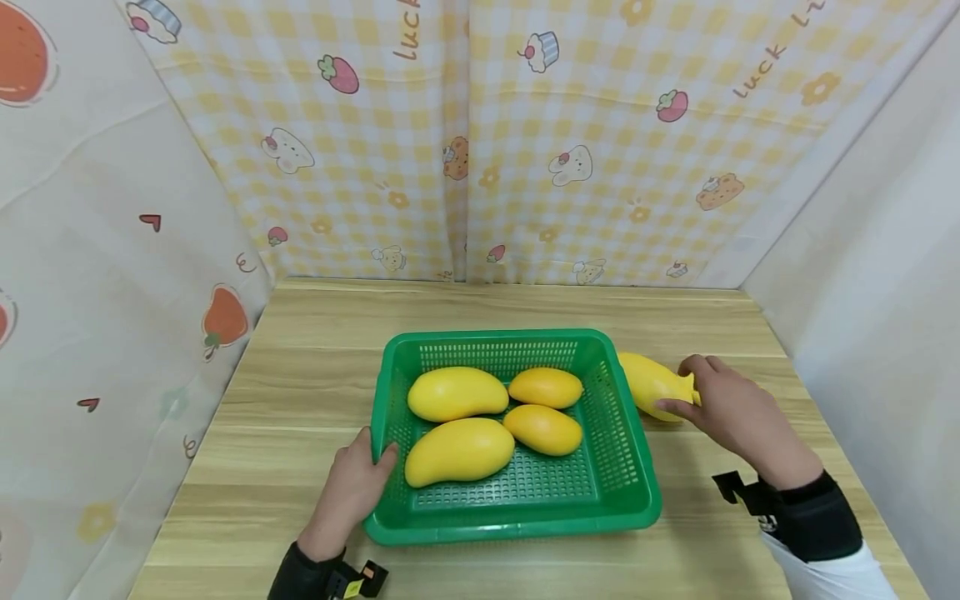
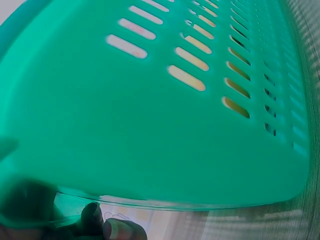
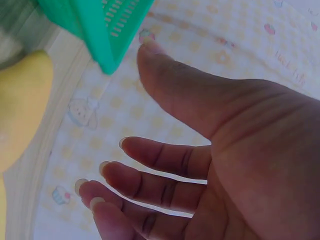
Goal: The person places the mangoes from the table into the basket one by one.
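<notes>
My left hand (image 1: 352,479) grips the left rim of a green plastic basket (image 1: 517,531), thumb over the edge and fingers outside. In the left wrist view the basket's slotted wall (image 2: 125,125) fills most of the picture, with fingertips (image 2: 120,229) below its rim. Inside lie two larger yellow mangoes (image 1: 459,452) and two smaller orange-yellow ones (image 1: 543,429). Right of the basket, a plump yellow fruit with a narrow stem end (image 1: 651,385) lies on the table. My right hand (image 1: 738,412) is at that stem end, thumb and fingers spread apart; the right wrist view shows nothing between them.
The wood-grain table (image 1: 315,350) runs under everything. Behind it hangs a yellow checked cloth (image 1: 420,167); a printed white cloth (image 1: 135,292) borders the left and a plain white one (image 1: 877,225) the right. The basket's right wall stands close beside the loose fruit.
</notes>
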Motion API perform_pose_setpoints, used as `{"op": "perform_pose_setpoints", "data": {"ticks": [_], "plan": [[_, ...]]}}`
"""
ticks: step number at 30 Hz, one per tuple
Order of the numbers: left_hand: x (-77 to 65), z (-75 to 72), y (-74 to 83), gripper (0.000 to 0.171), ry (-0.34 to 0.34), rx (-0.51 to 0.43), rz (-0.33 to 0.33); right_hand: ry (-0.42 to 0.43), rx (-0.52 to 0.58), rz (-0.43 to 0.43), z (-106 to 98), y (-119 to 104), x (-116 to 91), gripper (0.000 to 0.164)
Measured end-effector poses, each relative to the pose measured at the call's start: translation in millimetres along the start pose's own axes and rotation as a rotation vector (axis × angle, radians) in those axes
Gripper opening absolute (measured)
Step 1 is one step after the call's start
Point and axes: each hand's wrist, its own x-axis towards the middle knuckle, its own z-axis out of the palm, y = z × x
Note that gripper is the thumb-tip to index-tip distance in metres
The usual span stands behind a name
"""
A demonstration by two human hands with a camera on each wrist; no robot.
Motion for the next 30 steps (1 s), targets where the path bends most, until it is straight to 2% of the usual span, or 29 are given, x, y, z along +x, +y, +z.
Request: {"op": "perform_pose_setpoints", "data": {"ticks": [4, 13, 21, 30], "plan": [[-1.6, -1.7, 0.1, 0.029, -0.004, 0.001, -0.005, 0.002, 0.012, -0.011, 4.5, 6.8, 2.4, 0.059], [-0.3, -1.3, -1.5, 0.03, -0.004, -0.006, 0.008, 0.04, -0.004, -0.074, 36.8, 13.5, 20.4, 0.067], [1.0, 1.0, -2.7, 0.03, 0.003, -0.012, 0.013, 0.071, -0.01, -0.116, 53.2, 21.3, 35.9, 0.069], [0.1, 0.1, -1.3, 0.031, -0.001, 0.004, -0.001, 0.067, -0.061, -0.077, 72.4, 27.8, 47.8, 0.073]]}}
